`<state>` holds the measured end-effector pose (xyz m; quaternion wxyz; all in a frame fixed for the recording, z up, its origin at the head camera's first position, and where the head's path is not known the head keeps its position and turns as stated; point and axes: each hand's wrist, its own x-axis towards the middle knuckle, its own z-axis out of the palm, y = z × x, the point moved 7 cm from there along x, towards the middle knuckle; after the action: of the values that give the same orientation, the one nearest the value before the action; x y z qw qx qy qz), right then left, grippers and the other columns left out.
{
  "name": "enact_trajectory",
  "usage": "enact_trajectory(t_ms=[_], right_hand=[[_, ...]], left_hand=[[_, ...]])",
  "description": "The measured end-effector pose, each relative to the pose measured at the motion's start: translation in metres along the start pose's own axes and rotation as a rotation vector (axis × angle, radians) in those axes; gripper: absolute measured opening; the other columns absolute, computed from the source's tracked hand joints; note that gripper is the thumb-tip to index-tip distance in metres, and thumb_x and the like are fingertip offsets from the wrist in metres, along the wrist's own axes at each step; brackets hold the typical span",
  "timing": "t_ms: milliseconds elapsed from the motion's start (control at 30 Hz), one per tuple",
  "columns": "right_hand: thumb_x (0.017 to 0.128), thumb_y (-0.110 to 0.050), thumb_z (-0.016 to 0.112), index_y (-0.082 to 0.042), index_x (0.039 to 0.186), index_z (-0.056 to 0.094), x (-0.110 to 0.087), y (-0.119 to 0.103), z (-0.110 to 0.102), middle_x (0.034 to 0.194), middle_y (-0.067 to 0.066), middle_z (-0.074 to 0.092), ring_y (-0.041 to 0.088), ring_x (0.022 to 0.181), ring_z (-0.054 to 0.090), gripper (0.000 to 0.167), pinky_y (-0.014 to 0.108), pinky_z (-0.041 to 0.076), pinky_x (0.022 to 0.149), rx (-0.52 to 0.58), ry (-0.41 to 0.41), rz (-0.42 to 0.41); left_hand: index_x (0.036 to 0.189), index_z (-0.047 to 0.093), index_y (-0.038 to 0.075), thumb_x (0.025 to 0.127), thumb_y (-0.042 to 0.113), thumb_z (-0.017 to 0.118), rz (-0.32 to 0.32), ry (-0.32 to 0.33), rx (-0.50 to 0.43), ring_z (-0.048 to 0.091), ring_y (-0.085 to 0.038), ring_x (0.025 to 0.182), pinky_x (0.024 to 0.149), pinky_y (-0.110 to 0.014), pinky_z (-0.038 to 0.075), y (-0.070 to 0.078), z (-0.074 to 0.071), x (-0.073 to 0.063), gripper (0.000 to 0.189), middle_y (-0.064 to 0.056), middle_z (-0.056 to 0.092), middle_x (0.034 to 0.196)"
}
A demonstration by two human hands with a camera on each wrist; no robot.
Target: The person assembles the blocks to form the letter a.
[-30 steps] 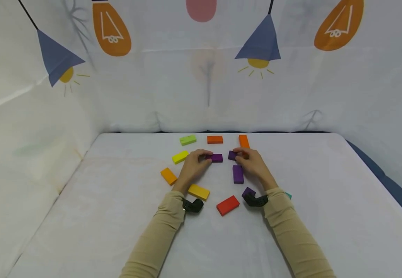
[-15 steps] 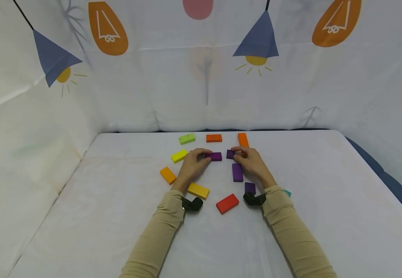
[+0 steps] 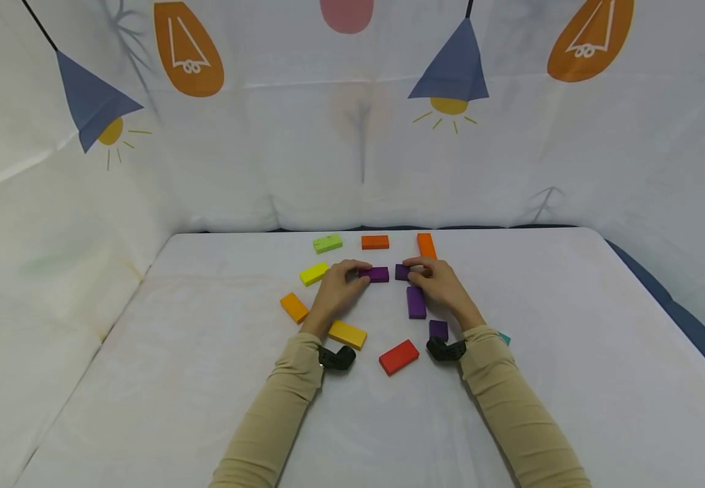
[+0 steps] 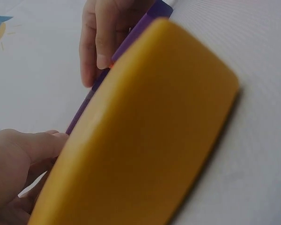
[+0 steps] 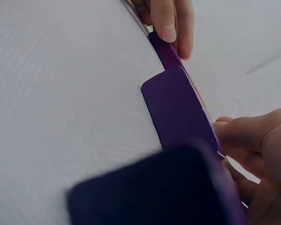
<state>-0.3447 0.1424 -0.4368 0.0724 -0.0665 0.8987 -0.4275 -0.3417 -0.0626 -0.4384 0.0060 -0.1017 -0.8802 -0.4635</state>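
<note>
My left hand (image 3: pixel 341 288) pinches the left end of a purple block (image 3: pixel 379 274) lying crosswise on the white table. Just to its right, my right hand (image 3: pixel 442 285) holds a dark purple block (image 3: pixel 402 272) between thumb and fingers, with a small gap between the two blocks. Nearer me lies another purple block (image 3: pixel 416 303), set lengthwise beside the right thumb. A further dark purple block (image 3: pixel 438 330) sits by the right wrist. In the left wrist view a yellow block (image 4: pixel 145 126) looms in front and hides much of the purple ones.
Around the hands lie a red block (image 3: pixel 398 357), an orange one (image 3: pixel 294 308), a bright yellow one (image 3: pixel 314 274) and a green one (image 3: pixel 327 244). Two orange-red blocks (image 3: pixel 375 242) stand toward the back edge. A teal block (image 3: pixel 504 338) shows partly behind the right sleeve.
My right hand has shifted slightly left with its dark purple block, narrowing the gap to the other block. The dark purple block by the right wrist has turned straighter. My left hand stays put.
</note>
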Motion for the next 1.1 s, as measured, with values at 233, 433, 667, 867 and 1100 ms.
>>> enact_trajectory(t_ms=[233,433,667,867,1100], right_hand=[[0.096,-0.021,0.052,-0.016,0.128,0.057,-0.0008,-0.0021,-0.0004,0.131,0.013,0.058,0.03,0.108,0.06,0.032,0.045,0.048,0.096,-0.001,-0.008,-0.002],[0.096,-0.021,0.052,-0.016,0.128,0.057,-0.0009,-0.0032,-0.0003,0.13,0.013,0.058,0.03,0.108,0.06,0.033,0.046,0.048,0.096,-0.013,-0.013,0.001],[0.097,-0.022,0.052,-0.018,0.128,0.057,-0.0009,-0.002,0.0004,0.132,0.012,0.057,0.03,0.11,0.059,0.033,0.047,0.047,0.098,-0.021,-0.019,0.014],[0.096,-0.022,0.053,-0.018,0.128,0.058,-0.001,-0.0025,0.0002,0.132,0.011,0.057,0.03,0.11,0.059,0.032,0.047,0.047,0.097,-0.023,-0.017,0.008],[0.096,-0.021,0.053,-0.019,0.128,0.058,-0.0001,-0.0023,0.0009,0.132,0.01,0.057,0.031,0.111,0.059,0.032,0.047,0.047,0.096,-0.029,-0.019,0.005]], left_hand=[[0.115,0.066,0.023,0.092,0.022,0.061,0.008,0.0,-0.004,0.051,-0.019,0.12,0.109,-0.038,0.037,0.0017,-0.0008,-0.0001,0.024,0.001,0.061,0.125],[0.115,0.066,0.022,0.092,0.021,0.062,0.011,0.001,-0.016,0.051,-0.019,0.12,0.109,-0.038,0.036,0.0023,-0.0014,-0.0008,0.024,0.001,0.061,0.125],[0.114,0.067,0.022,0.092,0.021,0.062,0.009,0.002,-0.017,0.051,-0.019,0.12,0.109,-0.038,0.036,0.0023,-0.0013,-0.0006,0.023,0.0,0.061,0.125],[0.114,0.066,0.024,0.091,0.021,0.062,-0.018,-0.005,-0.024,0.05,-0.02,0.121,0.11,-0.039,0.036,0.0014,-0.001,-0.0009,0.023,0.001,0.06,0.126],[0.114,0.067,0.024,0.092,0.021,0.062,-0.018,-0.007,-0.022,0.05,-0.02,0.121,0.11,-0.039,0.036,0.0007,-0.001,-0.0007,0.023,0.001,0.06,0.126]])
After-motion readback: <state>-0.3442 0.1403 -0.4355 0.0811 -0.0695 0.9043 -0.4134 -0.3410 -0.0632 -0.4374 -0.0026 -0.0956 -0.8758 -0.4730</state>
